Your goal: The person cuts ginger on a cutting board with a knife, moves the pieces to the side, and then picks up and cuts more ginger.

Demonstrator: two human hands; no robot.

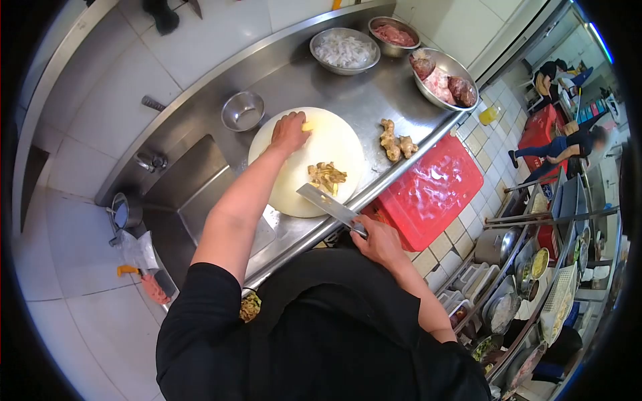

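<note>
My left hand is closed on a pale yellow piece of peeled ginger at the far side of the round white cutting board. Most of that piece is hidden under the fingers. My right hand grips a cleaver by its handle, and the broad blade lies over the near edge of the board. Brown ginger peelings are heaped just beyond the blade. Unpeeled ginger root rests on the steel counter to the right of the board.
A small steel bowl stands left of the board, beside the sink. Bowls of white strips, red meat and bagged meat line the back. Below the counter edge is a red lid. Another person is at far right.
</note>
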